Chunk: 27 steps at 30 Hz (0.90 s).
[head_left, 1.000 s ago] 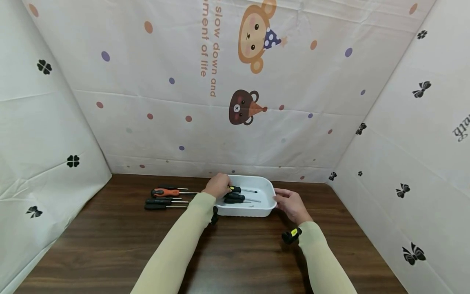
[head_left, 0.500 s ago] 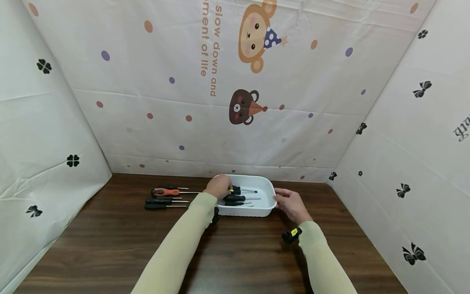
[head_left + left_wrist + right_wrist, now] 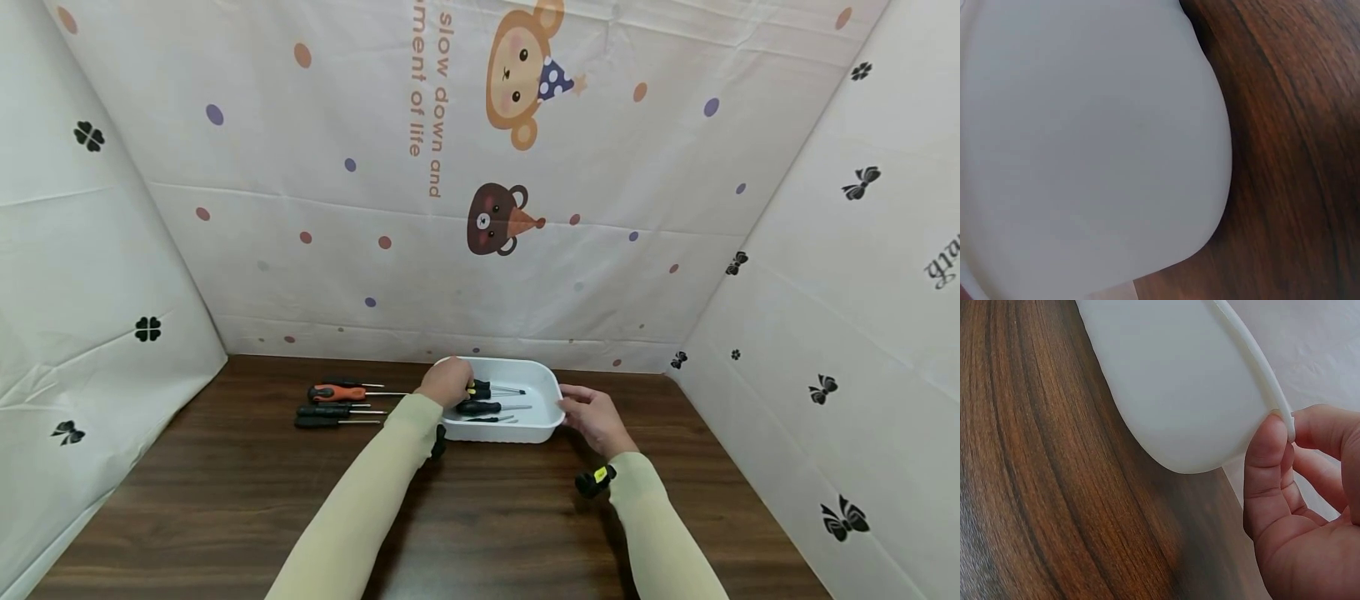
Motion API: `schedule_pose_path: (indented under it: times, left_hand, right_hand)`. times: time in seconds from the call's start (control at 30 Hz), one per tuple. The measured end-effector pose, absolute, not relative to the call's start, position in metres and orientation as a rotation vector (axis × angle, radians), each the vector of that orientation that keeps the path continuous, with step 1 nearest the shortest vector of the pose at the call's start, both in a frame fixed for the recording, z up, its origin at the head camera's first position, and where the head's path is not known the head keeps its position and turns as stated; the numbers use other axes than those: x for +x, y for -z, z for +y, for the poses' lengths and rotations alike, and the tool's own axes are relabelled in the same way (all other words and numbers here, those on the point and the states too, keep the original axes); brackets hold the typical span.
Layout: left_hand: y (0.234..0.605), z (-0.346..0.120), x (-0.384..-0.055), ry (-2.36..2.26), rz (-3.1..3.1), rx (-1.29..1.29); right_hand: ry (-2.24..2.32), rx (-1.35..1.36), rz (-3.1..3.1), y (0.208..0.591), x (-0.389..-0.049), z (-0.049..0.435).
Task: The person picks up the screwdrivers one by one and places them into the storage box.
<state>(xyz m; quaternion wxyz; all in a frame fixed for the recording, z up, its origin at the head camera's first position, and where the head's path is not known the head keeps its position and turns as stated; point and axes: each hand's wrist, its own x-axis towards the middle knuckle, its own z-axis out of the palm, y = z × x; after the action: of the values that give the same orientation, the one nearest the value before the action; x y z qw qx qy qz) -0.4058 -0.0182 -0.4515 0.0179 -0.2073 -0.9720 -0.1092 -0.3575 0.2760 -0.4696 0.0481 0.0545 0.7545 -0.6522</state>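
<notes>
My left hand (image 3: 445,383) reaches over the left end of a white plastic tray (image 3: 525,434). Its fingers are hidden from the head view, beside a black-and-yellow screwdriver handle (image 3: 480,389); whether they hold it cannot be seen. In the tray lie more screwdrivers, among them a black-handled screwdriver (image 3: 480,407) and a thinner dark screwdriver (image 3: 491,419). The left wrist view shows mainly the tray's outer wall (image 3: 1104,144). At the opposite end, my right hand (image 3: 596,417) pinches the rim, with the thumb (image 3: 1266,450) outside in the right wrist view.
On the brown wood table (image 3: 480,517), left of the tray, several screwdrivers lie side by side, including one orange-handled screwdriver (image 3: 337,392) and black-handled screwdrivers (image 3: 318,422). A white printed cloth (image 3: 375,275) stands behind the table, with more cloth at both sides.
Screwdrivers inside the tray have shifted: the front dark one lies lower and apart from the black-handled one above it. The tray and my right hand keep their places; my left hand barely moves.
</notes>
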Motion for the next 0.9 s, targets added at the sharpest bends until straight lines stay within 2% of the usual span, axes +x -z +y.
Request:
schedule_pose_path:
  times: [0.9]
  left_hand:
    - [0.436, -0.048, -0.394, 0.692, -2.895, -0.779]
  right_hand:
    - [1.963, 0.137, 2.322, 0.468, -0.355, 0.275]
